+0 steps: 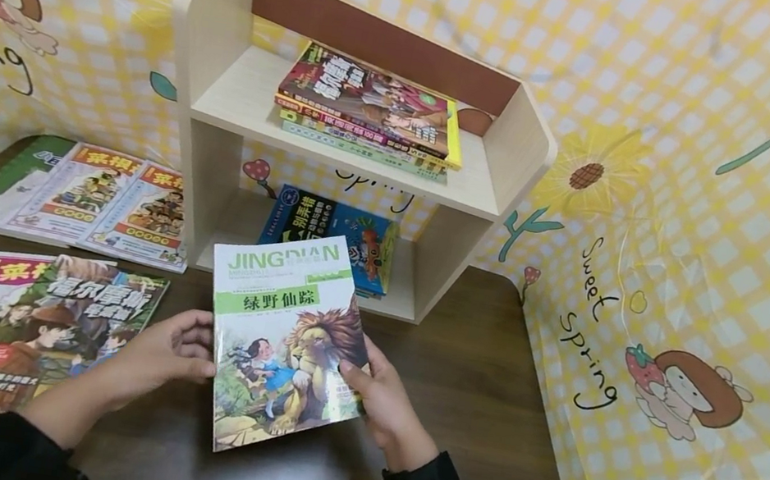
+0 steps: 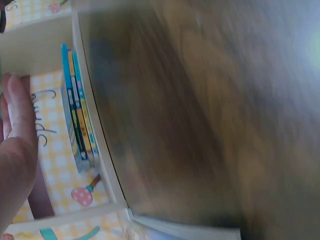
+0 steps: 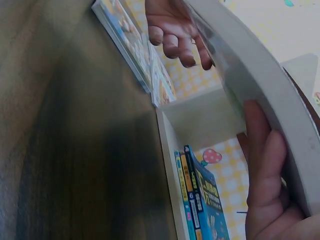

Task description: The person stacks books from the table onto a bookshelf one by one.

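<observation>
My right hand [image 1: 392, 407] grips a paperback book [image 1: 287, 346] by its right edge, thumb on the front cover and fingers underneath. The cover carries a lion, a girl in blue and the word JINGDIAN. In the right wrist view the right hand's fingers [image 3: 270, 170] lie against the book's underside, its thick page edge [image 3: 270, 90] showing. My left hand [image 1: 170, 349] is at the book's left edge with loosely bent fingers, thumb tip right beside the cover. The right wrist view shows those left fingers [image 3: 175, 42] hanging loose, not wrapped around the book.
Behind the book stands a two-tier wooden shelf [image 1: 203, 180]. A stack of books [image 1: 375, 106] lies on its upper board, and blue books [image 1: 372, 250] lie below. More booklets [image 1: 136, 207] and a detective-style book [image 1: 53, 336] lie on the dark table [image 1: 477, 420] at left. Patterned cloth [image 1: 688, 260] surrounds the table.
</observation>
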Demonstrator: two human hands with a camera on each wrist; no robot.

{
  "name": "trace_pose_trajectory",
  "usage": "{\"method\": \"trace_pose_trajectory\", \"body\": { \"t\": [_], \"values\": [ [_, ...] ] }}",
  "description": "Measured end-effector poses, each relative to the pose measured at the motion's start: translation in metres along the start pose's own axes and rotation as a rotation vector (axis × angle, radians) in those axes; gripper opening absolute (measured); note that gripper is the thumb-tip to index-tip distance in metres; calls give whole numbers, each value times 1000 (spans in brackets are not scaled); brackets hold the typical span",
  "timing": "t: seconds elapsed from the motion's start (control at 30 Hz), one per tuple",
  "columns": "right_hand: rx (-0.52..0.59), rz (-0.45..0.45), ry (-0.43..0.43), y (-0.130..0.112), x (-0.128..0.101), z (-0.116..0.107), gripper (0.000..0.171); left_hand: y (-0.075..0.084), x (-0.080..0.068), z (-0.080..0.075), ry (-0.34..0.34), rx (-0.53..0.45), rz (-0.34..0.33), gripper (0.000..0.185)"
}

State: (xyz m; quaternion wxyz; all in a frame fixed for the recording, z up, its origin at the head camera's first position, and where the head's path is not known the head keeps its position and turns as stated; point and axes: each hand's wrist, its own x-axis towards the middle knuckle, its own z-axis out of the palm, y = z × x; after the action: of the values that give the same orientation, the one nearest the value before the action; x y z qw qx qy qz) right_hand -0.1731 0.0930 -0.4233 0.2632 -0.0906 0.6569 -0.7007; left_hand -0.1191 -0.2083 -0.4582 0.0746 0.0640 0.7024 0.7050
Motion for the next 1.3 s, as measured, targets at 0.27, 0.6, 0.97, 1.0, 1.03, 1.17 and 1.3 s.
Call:
{"method": "trace_pose_trajectory", "body": {
  "t": [0.27, 0.6, 0.97, 1.0, 1.03, 1.17, 1.3],
  "values": [
    [-1, 43, -82, 1, -5, -12, 59, -1, 3, -15, 58, 146, 50, 65],
    [-63, 88, -262, -7, -8, -30, 59, 16, 5, -33, 57, 150, 22, 111],
    [-118, 135, -415, -22, 1, -54, 63, 32, 4, -30, -138, 348, 103, 126],
    [-120, 134, -432, -23, 3, -56, 63, 33, 4, -29, -163, 339, 114, 126],
    [-120, 131, -455, -24, 5, -59, 62, 33, 4, -28, -192, 313, 129, 124],
    [-122, 116, -541, -26, 11, -66, 62, 35, 3, -23, -284, 186, 169, 121],
    [-144, 120, -510, -27, 17, -68, 61, 35, 4, -19, -291, 145, 186, 118]
  ]
}}
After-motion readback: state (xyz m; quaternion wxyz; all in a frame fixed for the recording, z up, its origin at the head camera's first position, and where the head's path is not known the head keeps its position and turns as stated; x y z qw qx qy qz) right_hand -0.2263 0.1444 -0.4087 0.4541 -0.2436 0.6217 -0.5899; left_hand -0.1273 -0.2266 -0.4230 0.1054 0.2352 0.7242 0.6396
